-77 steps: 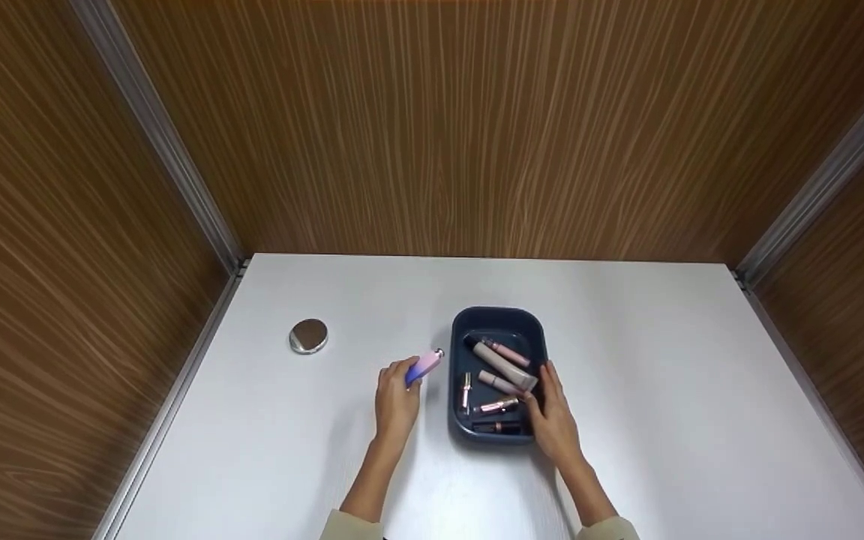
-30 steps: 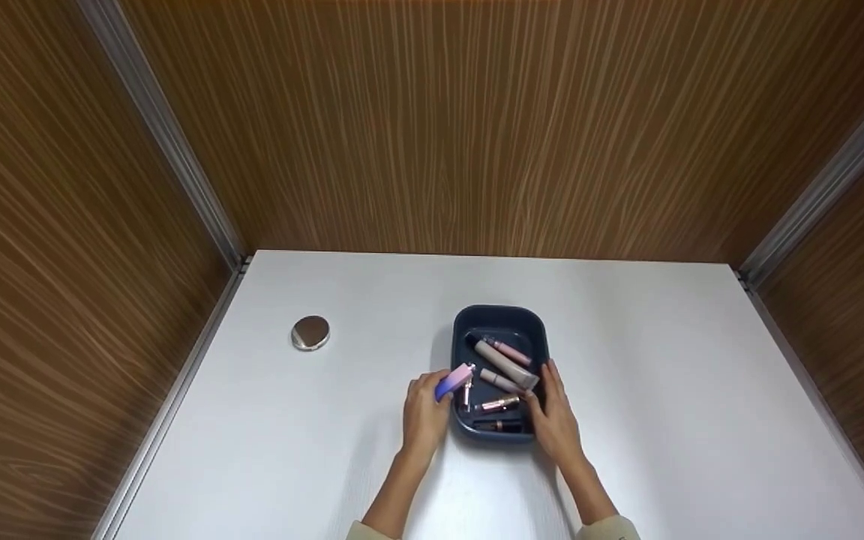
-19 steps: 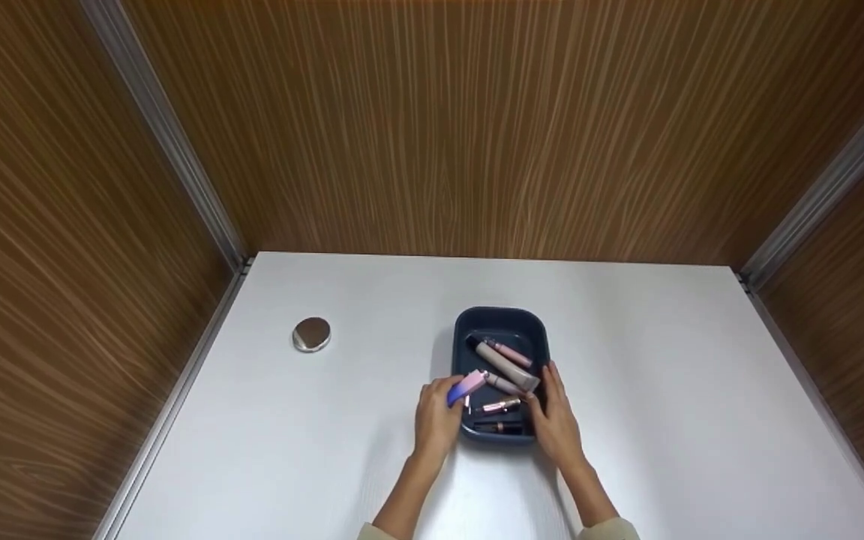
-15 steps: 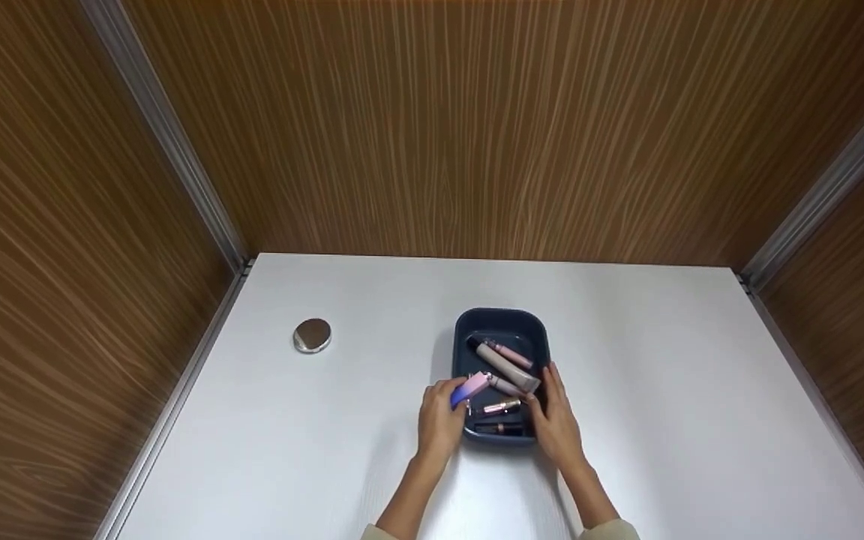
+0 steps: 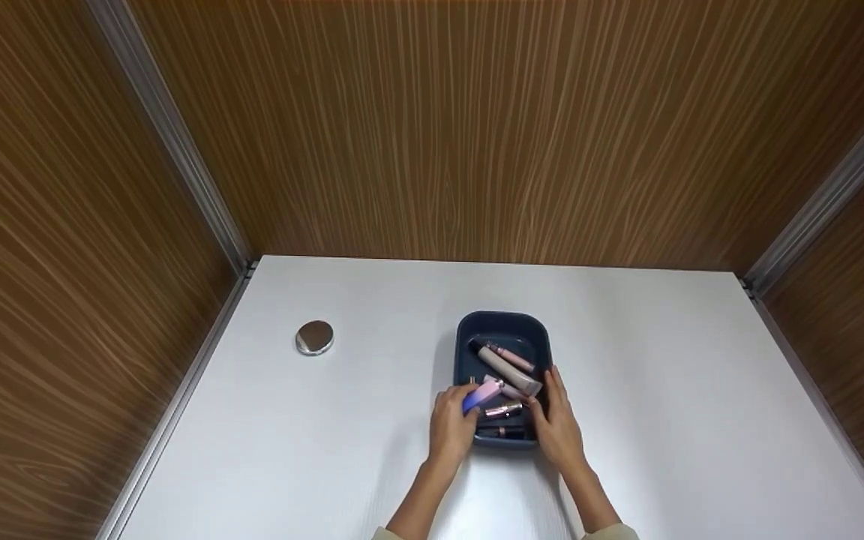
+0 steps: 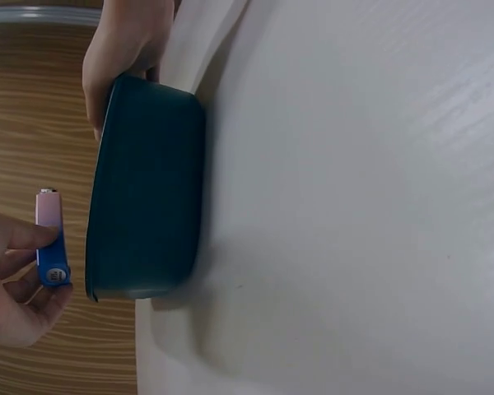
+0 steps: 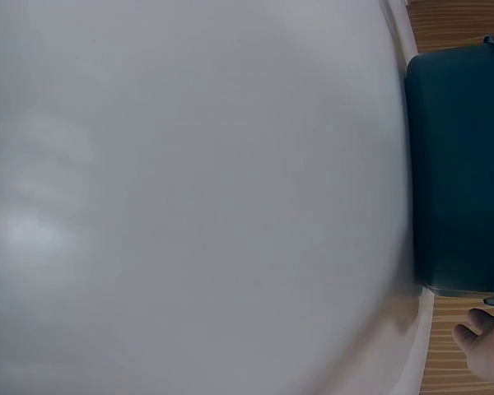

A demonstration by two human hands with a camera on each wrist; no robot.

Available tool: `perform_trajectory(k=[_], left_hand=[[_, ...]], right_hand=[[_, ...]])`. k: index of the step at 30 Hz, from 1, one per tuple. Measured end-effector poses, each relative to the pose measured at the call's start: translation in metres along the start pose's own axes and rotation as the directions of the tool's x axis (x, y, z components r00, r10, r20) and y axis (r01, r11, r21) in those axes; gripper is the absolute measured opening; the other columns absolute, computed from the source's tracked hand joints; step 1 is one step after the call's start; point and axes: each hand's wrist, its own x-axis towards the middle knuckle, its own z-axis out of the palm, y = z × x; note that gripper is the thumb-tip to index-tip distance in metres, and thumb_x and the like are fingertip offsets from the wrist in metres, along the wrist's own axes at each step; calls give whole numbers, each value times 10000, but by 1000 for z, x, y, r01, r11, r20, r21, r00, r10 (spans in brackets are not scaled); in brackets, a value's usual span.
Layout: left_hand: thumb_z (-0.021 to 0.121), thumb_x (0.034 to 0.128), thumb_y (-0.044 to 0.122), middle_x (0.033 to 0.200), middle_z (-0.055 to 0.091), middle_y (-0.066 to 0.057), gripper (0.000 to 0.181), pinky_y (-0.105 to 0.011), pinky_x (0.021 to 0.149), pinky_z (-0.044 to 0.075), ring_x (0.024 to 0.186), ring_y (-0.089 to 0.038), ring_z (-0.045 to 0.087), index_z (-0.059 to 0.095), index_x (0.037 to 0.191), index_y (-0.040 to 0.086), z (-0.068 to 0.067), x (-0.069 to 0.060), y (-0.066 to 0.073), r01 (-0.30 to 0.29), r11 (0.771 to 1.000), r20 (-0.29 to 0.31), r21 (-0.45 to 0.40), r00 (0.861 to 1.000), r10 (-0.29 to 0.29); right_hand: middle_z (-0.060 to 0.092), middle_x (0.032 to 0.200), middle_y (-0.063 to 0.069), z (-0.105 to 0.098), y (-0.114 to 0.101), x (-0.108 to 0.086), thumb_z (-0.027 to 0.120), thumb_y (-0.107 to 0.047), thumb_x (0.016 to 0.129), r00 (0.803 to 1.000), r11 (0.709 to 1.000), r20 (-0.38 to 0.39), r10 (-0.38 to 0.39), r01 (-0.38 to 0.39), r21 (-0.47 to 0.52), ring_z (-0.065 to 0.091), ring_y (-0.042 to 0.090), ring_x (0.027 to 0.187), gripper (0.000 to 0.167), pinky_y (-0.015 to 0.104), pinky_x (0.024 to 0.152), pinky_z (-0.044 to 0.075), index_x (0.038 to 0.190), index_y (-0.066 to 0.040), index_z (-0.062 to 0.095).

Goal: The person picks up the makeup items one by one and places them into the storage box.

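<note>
My left hand (image 5: pixel 453 426) pinches a slim pink-to-blue stick (image 5: pixel 483 394) with a small metal tip; in the left wrist view, this stick (image 6: pixel 51 234) shows a round label on its blue end. The hand hovers over the left wall of a dark blue bin (image 5: pixel 503 319). Fingers outside and thumb at the inner edge, my right hand (image 5: pixel 559 435) holds the bin's right wall. Inside lie a grey tube (image 5: pixel 511 371) with a black cap, a pink gloss tube (image 5: pixel 514 358), a shiny pink tube (image 5: pixel 505 409) and a black tube (image 5: pixel 503 432). The left hand partly hides other tubes.
A round silver compact (image 5: pixel 315 337) lies at the left on the white table (image 5: pixel 664 360). Wood-grain panels (image 5: pixel 439 135) rise at the back and both sides, with metal strips (image 5: pixel 177 142) along the corners.
My left hand has carried the pink-to-blue stick rightward, from beside the bin to above its contents. My right hand has kept its hold on the bin's right wall.
</note>
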Motion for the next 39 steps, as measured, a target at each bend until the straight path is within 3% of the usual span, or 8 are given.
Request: perform_trajectory(k=[13, 21, 27, 39], left_hand=[[709, 716, -57, 986, 639, -82, 301, -364, 820, 454, 926, -248, 566, 682, 1001, 36, 7, 2, 1, -12, 1000, 7, -2, 1000, 12], [718, 689, -71, 936, 637, -74, 305, -338, 791, 453, 872, -247, 566, 680, 976, 25, 12, -1, -2, -79, 996, -16, 37, 997, 80], [718, 688, -64, 942, 634, -72, 307, -324, 790, 451, 873, -247, 560, 679, 976, 34, 16, -1, -5, -95, 992, -10, 81, 995, 97], [705, 715, -46, 955, 636, -79, 288, -331, 805, 452, 911, -256, 555, 684, 990, 37, 17, 6, -2, -72, 994, 11, 80, 997, 71]], right_hand=[[232, 1467, 184, 1, 0, 0, 511, -164, 940, 1000, 1000, -12, 3, -3, 11, 229, 364, 1312, 532, 504, 1009, 239, 1383, 62, 320], [227, 1466, 191, 0, 1, -1, 500, -171, 945, 1000, 1000, -4, 10, -10, -11, 222, 365, 1315, 535, 501, 1013, 233, 1388, 60, 308], [229, 1467, 184, 1, 0, -1, 502, -177, 944, 1000, 1000, -7, 8, -8, -10, 227, 362, 1314, 537, 497, 1011, 238, 1389, 56, 311], [221, 1469, 186, 1, 0, -1, 510, -158, 939, 1000, 1000, -1, 18, -18, -10, 224, 369, 1312, 542, 504, 1008, 241, 1391, 59, 304]])
